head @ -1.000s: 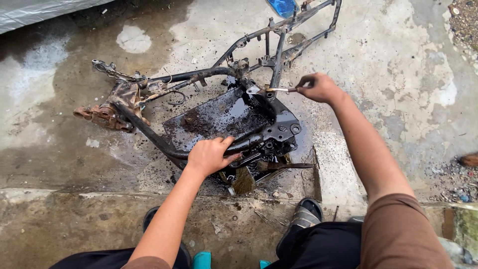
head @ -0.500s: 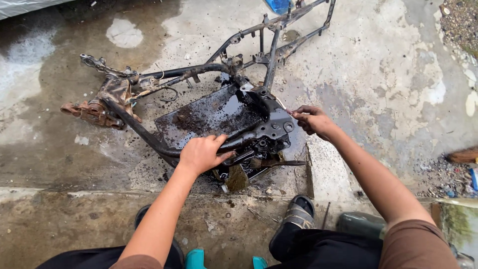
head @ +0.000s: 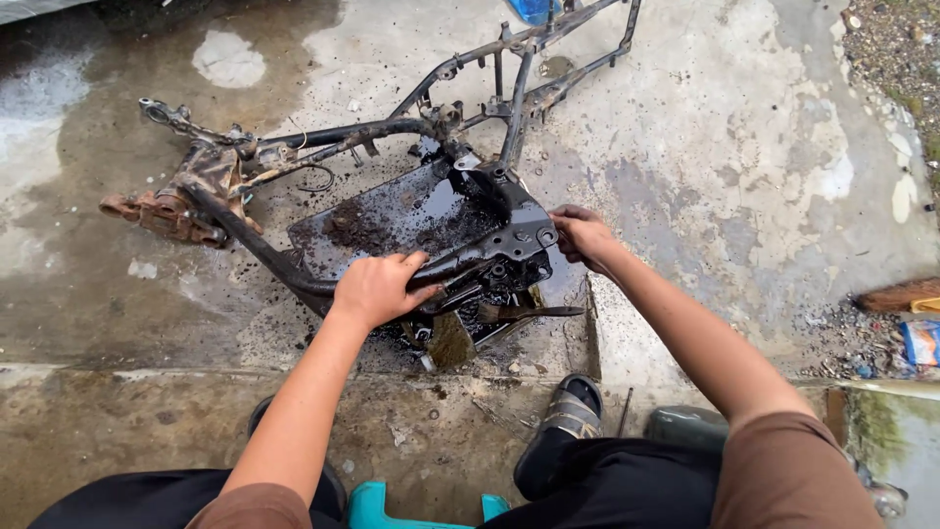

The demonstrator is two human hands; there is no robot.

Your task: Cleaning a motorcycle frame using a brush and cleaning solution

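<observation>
My left hand [head: 375,287] grips the near tube of the greasy motorcycle frame [head: 411,220], fingers wrapped around it. My right hand [head: 582,235] touches the frame's right edge; whether those fingers pinch anything, I cannot tell.

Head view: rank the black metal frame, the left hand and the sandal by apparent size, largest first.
1. Black metal frame, by far.
2 and 3. Left hand and sandal look alike; the sandal is nearer the camera and partly hidden, so unranked.

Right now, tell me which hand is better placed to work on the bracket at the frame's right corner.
Right. The right hand already touches the black bracket, while the left hand grips the frame tube, probably steadying it.
</observation>
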